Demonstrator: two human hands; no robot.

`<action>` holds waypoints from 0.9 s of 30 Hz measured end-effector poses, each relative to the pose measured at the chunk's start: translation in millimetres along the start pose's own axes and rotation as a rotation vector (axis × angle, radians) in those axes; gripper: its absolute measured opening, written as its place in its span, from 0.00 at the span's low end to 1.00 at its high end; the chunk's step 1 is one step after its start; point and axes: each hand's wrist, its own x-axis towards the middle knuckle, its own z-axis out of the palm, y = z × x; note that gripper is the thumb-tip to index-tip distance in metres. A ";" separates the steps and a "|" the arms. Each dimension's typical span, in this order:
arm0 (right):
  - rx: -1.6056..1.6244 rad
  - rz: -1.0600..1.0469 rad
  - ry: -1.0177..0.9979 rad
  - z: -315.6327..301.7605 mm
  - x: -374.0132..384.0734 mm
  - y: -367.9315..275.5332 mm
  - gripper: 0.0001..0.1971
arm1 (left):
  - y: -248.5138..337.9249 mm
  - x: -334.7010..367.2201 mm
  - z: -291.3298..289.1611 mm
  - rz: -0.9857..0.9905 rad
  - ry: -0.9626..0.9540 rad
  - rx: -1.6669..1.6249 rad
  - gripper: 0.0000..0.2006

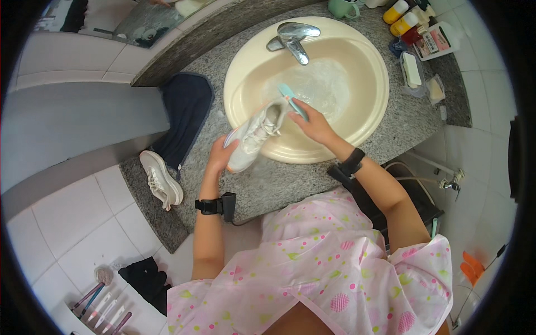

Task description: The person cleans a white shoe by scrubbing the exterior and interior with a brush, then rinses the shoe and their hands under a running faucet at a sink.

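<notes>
My left hand (221, 153) is closed round the toe end of a white lace-up sneaker (254, 135). The shoe is tilted over the front left rim of a cream oval sink (305, 154), its heel end pointing toward the basin. In my right hand (314, 124) is a light teal brush (286, 91), held by its handle with the head at the shoe's heel end. Whether the bristles touch the shoe I cannot tell. Cloudy, whitish water lies in the basin below. The chrome faucet (293, 39) stands at the sink's back rim; no stream shows from it.
A second white sneaker (161, 178) rests at the counter's left end beside a dark navy cloth (187, 109). Soap in a dish (411, 71), a white jug (438, 42) and yellow-capped bottles (403, 24) stand at the right back. A green mug (344, 8) is behind the sink.
</notes>
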 end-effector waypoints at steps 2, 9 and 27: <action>-0.032 -0.144 0.065 13.7 2.4 -0.3 0.34 | -0.3 -0.2 2.5 -0.069 -0.027 0.009 0.21; 0.193 0.097 -0.006 31.4 18.3 -4.2 0.45 | 53.8 -57.7 43.2 0.265 0.226 0.850 0.40; -0.151 0.079 -0.089 -48.0 -27.7 11.2 0.23 | 52.1 -45.5 2.4 0.325 -0.011 0.588 0.46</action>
